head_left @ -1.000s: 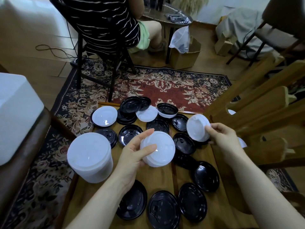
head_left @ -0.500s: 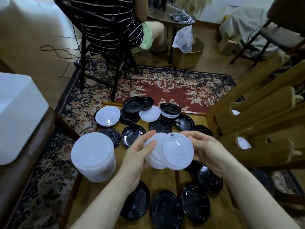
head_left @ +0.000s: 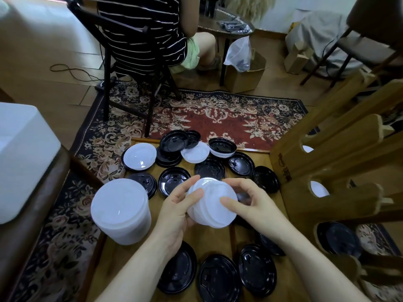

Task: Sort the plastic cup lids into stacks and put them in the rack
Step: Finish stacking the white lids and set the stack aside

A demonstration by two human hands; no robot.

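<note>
A short stack of white lids is held above the middle of the low wooden table. My left hand grips the stack from the left and below. My right hand holds its right side, thumb on the top lid. A tall stack of white lids stands at the table's left edge. Several black lids lie loose on the table, such as one at the front. Two single white lids lie at the back. The wooden rack stands on the right, with white and black lids in its slots.
A person in a striped shirt sits on a dark chair beyond the patterned rug. A white box rests on a dark surface at the left. A cardboard box with a plastic bag stands further back.
My right hand carried a white lid from the right side of the table over to the stack in my left hand and set it on top. Both hands now hold the stack.
</note>
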